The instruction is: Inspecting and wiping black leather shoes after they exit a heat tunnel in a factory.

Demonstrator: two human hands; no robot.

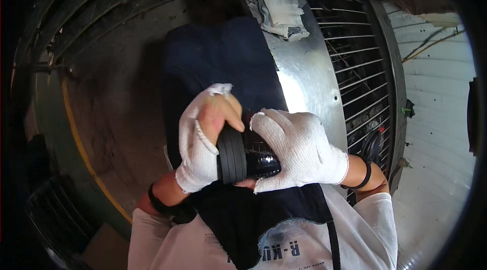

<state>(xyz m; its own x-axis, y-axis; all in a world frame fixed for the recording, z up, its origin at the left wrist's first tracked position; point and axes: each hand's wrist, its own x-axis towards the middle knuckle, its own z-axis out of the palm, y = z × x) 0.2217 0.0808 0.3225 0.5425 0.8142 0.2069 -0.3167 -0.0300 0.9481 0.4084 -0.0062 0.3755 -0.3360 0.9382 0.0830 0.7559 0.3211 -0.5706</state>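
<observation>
A: State the position and alignment of the black cylinder (232, 161).
B: It sits between the 2 gloved hands, in front of the body, left of the metal bench's (299, 67) visible left edge. The long axis runs left to right, across the body. The grooved end points left; the glossy end points right.
A: State of the hands?
B: Both are clamped on the cylinder: the left hand (198, 143) at the grooved end, bare fingers bent over the top; the right hand (302, 148) over the glossy end.
A: Hidden areas?
B: The right hand covers the right tip; the left hand covers the left face. Contact with the dark blue cloth (218, 62) cannot be determined.
</observation>
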